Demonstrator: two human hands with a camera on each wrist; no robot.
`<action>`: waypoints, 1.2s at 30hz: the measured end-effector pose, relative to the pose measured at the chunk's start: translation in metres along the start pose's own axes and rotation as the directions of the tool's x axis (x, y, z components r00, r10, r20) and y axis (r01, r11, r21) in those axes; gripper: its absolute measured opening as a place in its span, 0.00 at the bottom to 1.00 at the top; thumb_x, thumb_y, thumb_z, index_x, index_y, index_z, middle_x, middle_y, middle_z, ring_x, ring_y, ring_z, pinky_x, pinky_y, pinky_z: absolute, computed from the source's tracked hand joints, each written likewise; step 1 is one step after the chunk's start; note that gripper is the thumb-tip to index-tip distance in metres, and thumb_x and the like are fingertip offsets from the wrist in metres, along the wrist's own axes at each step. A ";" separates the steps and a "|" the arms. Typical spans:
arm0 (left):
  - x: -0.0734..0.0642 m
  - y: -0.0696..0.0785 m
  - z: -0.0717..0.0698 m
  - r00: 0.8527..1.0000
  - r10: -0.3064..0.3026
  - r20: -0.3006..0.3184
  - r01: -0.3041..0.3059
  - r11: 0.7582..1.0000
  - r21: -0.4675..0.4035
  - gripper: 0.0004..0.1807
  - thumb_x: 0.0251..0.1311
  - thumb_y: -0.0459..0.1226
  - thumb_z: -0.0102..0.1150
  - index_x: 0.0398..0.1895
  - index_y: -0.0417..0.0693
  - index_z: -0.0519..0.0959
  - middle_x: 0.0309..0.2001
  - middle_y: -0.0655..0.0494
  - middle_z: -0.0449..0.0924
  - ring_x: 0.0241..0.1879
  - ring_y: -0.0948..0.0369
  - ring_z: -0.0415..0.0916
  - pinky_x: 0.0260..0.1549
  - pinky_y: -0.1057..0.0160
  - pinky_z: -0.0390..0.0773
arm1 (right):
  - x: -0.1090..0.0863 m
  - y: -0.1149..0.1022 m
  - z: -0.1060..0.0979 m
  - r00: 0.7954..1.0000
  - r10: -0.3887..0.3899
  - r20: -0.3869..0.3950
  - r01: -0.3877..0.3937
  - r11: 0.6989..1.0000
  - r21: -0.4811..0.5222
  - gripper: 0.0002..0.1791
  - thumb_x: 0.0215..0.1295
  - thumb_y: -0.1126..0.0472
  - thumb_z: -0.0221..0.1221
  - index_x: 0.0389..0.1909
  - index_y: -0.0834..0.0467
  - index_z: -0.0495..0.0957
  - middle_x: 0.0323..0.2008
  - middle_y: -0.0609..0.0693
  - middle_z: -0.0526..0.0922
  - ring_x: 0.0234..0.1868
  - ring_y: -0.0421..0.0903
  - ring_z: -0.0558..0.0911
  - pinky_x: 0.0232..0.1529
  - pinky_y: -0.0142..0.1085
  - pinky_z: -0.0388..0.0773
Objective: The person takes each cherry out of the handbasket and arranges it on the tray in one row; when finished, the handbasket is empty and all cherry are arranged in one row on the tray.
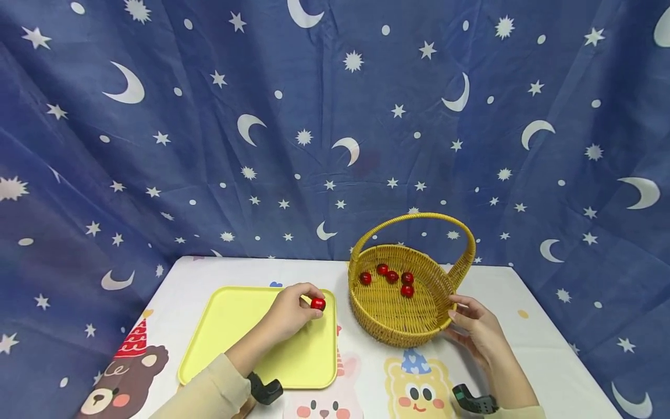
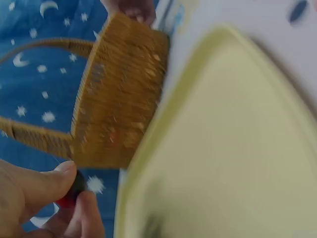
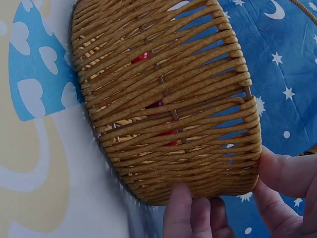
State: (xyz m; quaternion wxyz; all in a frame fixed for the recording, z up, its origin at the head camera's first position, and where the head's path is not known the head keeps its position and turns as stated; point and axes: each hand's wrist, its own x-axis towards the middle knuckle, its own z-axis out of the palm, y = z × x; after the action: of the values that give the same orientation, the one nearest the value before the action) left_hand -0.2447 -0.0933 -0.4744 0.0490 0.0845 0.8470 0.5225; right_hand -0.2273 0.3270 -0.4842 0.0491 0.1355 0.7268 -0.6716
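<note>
Thumb and fingers of the left hand (image 1: 294, 311) are drawn into a narrow pinch, the gap between their tips filled by one small, glossy red fruit (image 1: 317, 304). In the head view that fruit shows against the right part of the yellow tray (image 1: 309, 366), near its right edge and to the left of the wicker basket (image 1: 400, 334), well apart from the basket wall. From the left wrist the same grip appears close up: the thumb presses one side of the fruit and a fingertip the other, with a dark patch and some red showing between them. How high the fruit sits over the tray is hard to judge. The right hand (image 1: 478, 326) grips the basket at its right, near side, digits bent only partway round the edge; from the right wrist, some digits meet the rim while other fingertips lie against the outer woven wall. Inside the basket, five more red fruits (image 1: 392, 277) lie toward the far left part of its floor, and an arched handle (image 1: 413, 216) rises over them. Tray and basket are side by side on the white worktop (image 1: 492, 291), whose cover has cartoon animals printed along the near side. Behind it hangs a blue curtain (image 1: 309, 192) patterned with white moons and stars.
</note>
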 end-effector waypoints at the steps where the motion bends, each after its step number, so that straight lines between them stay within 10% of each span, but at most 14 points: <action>1: 0.002 -0.006 0.000 1.000 -0.014 0.003 0.014 1.000 0.012 0.13 0.60 0.28 0.75 0.46 0.51 0.87 0.40 0.53 0.86 0.27 0.57 0.79 0.25 0.62 0.79 | 0.000 0.000 0.000 1.000 0.002 0.001 -0.002 1.000 0.001 0.20 0.77 0.67 0.62 0.64 0.47 0.80 0.53 0.47 0.74 0.51 0.40 0.81 0.52 0.40 0.87; 11: 0.014 -0.034 0.007 0.999 -0.032 0.035 0.030 0.998 0.046 0.12 0.60 0.28 0.75 0.45 0.47 0.87 0.42 0.52 0.88 0.34 0.61 0.80 0.32 0.64 0.78 | 0.001 0.002 -0.002 1.000 -0.007 0.009 0.006 1.000 0.025 0.19 0.77 0.67 0.61 0.61 0.45 0.82 0.52 0.48 0.71 0.49 0.42 0.83 0.52 0.41 0.88; 36: 0.020 -0.023 0.024 1.000 0.001 0.003 -0.002 0.975 0.222 0.14 0.52 0.34 0.82 0.40 0.50 0.87 0.42 0.57 0.88 0.43 0.59 0.80 0.48 0.55 0.79 | 0.001 0.003 -0.002 0.999 -0.011 0.042 0.009 0.999 0.054 0.20 0.78 0.67 0.60 0.64 0.46 0.78 0.54 0.50 0.75 0.53 0.46 0.85 0.55 0.45 0.88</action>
State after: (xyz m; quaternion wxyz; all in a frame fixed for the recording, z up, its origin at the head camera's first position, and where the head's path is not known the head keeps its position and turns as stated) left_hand -0.2628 -0.0789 -0.5057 0.0399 0.0908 0.9000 0.4245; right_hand -0.2274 0.3292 -0.4874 0.0573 0.1191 0.7080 -0.6938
